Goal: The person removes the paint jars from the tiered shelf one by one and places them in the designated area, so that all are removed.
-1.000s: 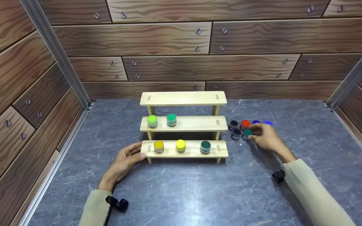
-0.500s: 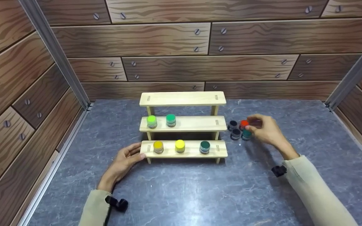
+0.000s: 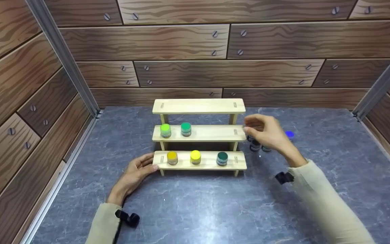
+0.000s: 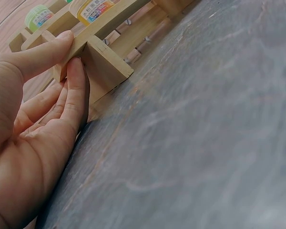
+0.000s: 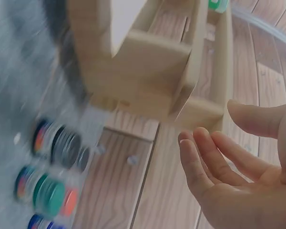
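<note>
My left hand (image 3: 133, 176) pinches the left end of the lowest step of a three-tier wooden stand (image 3: 198, 105), thumb on the top and fingers below. In the left wrist view, the thumb (image 4: 62, 43) presses the board's corner. My right hand (image 3: 267, 132) hovers beside the right end of the middle step, fingers loosely bent, with nothing between thumb and fingertips in the right wrist view. On the middle step stand a light green paint jar (image 3: 165, 130) and a green paint jar (image 3: 186, 129). The bottom step bears an orange-yellow jar (image 3: 172, 158), a yellow jar (image 3: 195, 157) and a dark green jar (image 3: 222, 158).
Right of the stand, several paint jars are grouped on the grey marbled table (image 3: 195, 210). A black jar (image 5: 66, 148), a green-lidded jar (image 5: 50, 195) and a blue-lidded jar (image 3: 289, 135) show there; my right hand hides others. Wood-patterned walls (image 3: 188, 44) enclose the back and sides.
My right hand has moved left from over the loose jars to the middle step's right end, uncovering the blue-lidded jar. My left hand keeps its hold on the stand.
</note>
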Demonstrator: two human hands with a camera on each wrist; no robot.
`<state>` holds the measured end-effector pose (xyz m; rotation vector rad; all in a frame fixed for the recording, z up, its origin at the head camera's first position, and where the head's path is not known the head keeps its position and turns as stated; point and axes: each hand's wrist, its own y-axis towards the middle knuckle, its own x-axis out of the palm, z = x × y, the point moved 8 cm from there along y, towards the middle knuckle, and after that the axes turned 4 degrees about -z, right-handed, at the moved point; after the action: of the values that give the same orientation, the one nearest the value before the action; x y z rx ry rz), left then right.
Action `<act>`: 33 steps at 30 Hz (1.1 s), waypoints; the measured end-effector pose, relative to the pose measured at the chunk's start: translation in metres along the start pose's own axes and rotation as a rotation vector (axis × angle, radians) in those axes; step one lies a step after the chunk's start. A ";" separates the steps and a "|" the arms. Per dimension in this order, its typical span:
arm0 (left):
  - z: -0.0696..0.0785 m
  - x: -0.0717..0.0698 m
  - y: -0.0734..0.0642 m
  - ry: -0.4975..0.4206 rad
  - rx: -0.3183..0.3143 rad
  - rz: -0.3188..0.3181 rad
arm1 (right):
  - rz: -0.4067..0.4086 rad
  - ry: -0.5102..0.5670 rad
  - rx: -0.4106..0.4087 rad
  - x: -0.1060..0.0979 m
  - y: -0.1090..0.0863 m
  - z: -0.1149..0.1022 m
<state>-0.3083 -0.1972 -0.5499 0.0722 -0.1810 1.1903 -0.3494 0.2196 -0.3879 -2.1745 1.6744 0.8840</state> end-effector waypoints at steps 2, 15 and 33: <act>0.001 0.000 0.000 0.001 0.001 -0.003 | -0.004 0.024 -0.030 0.006 0.006 -0.009; 0.002 -0.001 0.000 0.000 -0.006 0.015 | -0.075 0.084 -0.105 0.057 0.039 -0.058; 0.000 -0.001 0.000 0.002 0.003 0.007 | -0.145 0.113 -0.059 0.128 0.064 -0.076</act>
<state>-0.3084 -0.1978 -0.5497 0.0732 -0.1775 1.1973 -0.3669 0.0583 -0.3956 -2.3922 1.5332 0.7945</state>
